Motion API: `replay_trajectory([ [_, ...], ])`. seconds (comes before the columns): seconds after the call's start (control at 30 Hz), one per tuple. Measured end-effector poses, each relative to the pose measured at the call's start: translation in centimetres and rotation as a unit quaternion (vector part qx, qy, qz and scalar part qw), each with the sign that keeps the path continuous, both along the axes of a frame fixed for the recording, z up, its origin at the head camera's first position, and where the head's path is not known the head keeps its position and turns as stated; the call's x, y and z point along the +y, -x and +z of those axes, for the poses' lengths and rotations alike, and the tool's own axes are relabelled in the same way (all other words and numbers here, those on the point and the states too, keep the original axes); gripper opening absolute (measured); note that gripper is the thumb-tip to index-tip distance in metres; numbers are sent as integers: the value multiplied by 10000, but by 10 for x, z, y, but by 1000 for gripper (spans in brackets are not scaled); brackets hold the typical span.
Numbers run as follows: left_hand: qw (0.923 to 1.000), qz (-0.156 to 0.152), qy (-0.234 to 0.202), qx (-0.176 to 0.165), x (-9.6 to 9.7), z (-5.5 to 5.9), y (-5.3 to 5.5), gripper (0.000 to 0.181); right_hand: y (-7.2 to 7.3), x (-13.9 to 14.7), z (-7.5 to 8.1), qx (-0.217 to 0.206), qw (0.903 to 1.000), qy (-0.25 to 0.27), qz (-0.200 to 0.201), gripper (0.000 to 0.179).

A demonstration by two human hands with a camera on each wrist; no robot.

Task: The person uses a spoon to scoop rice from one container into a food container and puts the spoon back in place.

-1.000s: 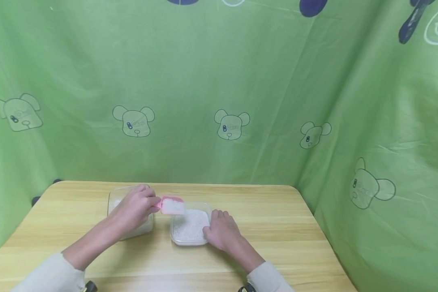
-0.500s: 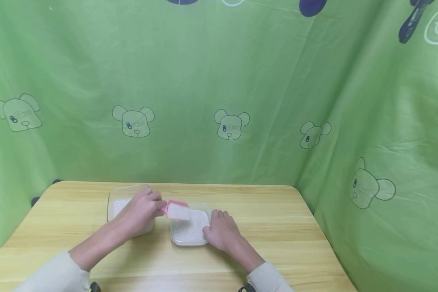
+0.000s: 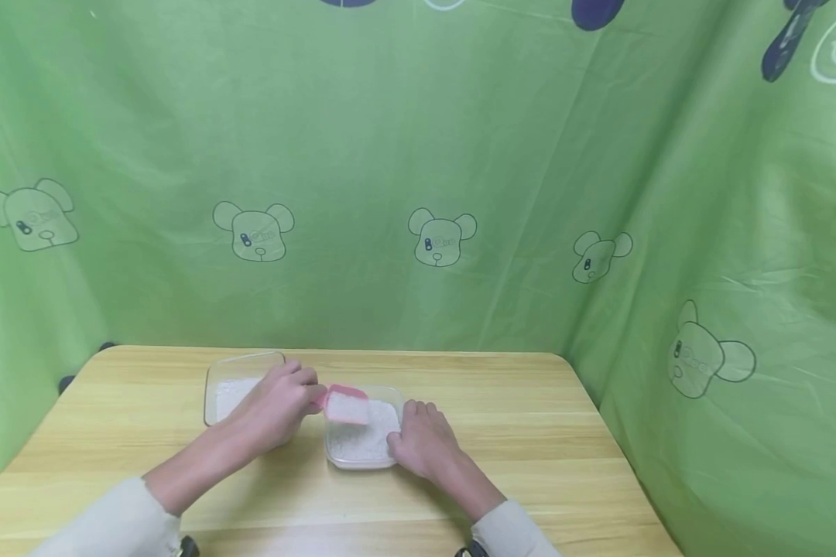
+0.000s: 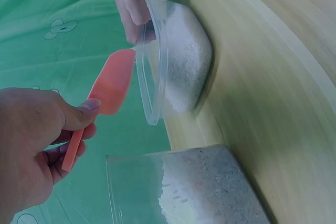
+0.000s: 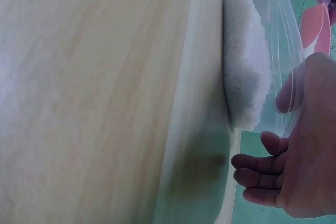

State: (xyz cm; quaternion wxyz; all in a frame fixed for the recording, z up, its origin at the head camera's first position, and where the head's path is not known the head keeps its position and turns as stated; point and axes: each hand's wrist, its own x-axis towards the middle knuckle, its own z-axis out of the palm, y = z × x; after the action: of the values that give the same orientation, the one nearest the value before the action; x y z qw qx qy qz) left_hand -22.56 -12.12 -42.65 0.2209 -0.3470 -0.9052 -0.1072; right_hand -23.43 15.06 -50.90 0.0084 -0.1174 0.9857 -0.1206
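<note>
In the head view my left hand (image 3: 279, 406) pinches the handle of a pink scoop (image 3: 347, 405). White grains fill the scoop, which hangs just above a clear plastic container (image 3: 361, 466) and tilts slightly toward it. The left wrist view shows the scoop's underside (image 4: 113, 85), with thumb and fingers on its handle. That container holds more white grains (image 5: 247, 61). At its right side my right hand (image 3: 426, 439) grips the rim; in the right wrist view a digit shows through the clear wall, and the other fingers curl loosely outside.
A second, taller clear container (image 3: 211, 387) with white grains stands to the left, partly hidden by my left hand and wrist. Both containers sit on a wooden table (image 3: 529, 433). A green curtain (image 3: 362, 302) with bear drawings hangs behind and at the sides.
My left hand has carried the scoop right and slightly down, farther over the right container. More of the left container shows now. The right hand has stayed in place.
</note>
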Motion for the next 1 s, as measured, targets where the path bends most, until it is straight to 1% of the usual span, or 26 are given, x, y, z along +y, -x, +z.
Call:
replay_trajectory([
  [0.13, 9999, -92, -9, 130, 3, -1, 2, 12, 1, 0, 1, -46, 10000, -17, -19, 40],
  [0.23, 9997, -93, 43, 222, 6, -2, 3, 11, 1, 0, 2, -56, 10000, 7, -24, 41],
  [0.37, 9996, -71, 139, 237, 10, -4, 4, 14, 1, -1, 2, -51, 10000, 49, -31, 41],
  [0.67, 9992, -127, 244, 275, 17, -6, 4, 21, -1, 0, 2, 24, 10000, 64, -35, 37],
  [1.0, 9980, -195, 342, 495, 23, -6, 1, 23, -1, -1, 2, 31, 9999, 114, -18, 36],
])
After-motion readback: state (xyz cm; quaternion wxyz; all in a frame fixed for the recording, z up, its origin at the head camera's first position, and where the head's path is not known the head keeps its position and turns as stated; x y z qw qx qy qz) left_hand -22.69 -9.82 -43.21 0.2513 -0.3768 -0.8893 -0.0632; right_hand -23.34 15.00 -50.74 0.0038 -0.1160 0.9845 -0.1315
